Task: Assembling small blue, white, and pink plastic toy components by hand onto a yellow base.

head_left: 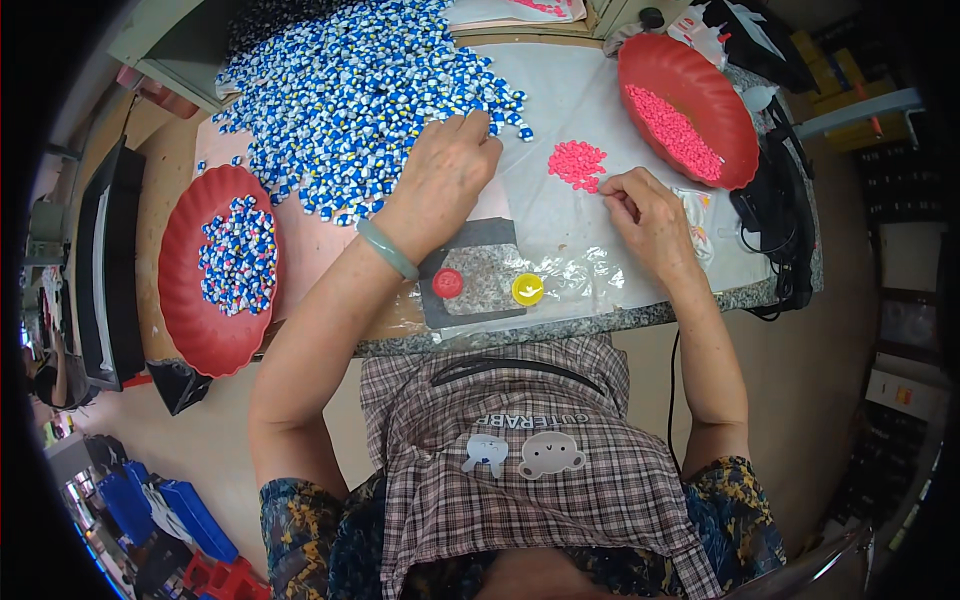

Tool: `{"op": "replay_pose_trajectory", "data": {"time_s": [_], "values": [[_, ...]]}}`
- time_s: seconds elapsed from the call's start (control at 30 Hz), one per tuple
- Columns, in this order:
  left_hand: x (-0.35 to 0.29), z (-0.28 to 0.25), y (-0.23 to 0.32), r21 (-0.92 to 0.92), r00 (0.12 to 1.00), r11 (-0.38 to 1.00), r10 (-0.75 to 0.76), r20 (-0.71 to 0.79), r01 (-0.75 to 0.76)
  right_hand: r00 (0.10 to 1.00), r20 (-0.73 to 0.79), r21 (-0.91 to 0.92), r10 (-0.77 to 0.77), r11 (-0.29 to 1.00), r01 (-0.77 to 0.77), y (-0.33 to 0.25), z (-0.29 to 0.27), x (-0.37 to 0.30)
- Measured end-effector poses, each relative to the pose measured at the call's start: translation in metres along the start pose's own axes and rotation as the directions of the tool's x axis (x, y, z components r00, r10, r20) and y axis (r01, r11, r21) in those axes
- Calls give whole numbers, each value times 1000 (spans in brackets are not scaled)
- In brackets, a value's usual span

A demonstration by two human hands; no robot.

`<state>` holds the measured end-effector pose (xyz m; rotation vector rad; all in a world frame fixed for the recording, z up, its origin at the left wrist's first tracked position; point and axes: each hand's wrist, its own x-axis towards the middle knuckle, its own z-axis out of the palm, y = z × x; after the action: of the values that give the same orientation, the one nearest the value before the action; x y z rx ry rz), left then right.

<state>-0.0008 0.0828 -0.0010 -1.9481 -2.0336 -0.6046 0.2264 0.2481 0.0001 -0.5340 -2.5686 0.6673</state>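
Reaching with curled left fingers [477, 127] to glossy blue-and-white, yellow-flecked pieces [345, 95], heaped far and left. Almost pinching with right fingers [628, 186], beside small bright-pink pieces [574, 163] farther right. Unable to tell any hold.

Beige floor [800, 375]; speckled-edged worktable [640, 317]; greenish-grey cabinet [165, 45] upper left; shelving [908, 325] along right.

Just one head-worn fisheye, left of a pair, looking down at the surface [640, 317] from pretty close.
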Motion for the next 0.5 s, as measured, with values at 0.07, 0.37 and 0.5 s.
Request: {"op": "replay_pose_trajectory", "data": {"time_s": [0.07, 0.37, 0.5], "values": [[0, -4, 1, -58, 999, 998, -15, -34, 13, 999, -9, -45, -43, 998, 42, -2, 1, 3], [-16, -31, 17, -441, 970, 873, -243, -29, 206, 972, 98, -154, -214, 962, 227, 7, -5, 17], [-23, -45, 31, -590, 923, 728, -376, 81, 348, 958, 182, -164, -221, 954, 251, 2, -6, 22]]}}
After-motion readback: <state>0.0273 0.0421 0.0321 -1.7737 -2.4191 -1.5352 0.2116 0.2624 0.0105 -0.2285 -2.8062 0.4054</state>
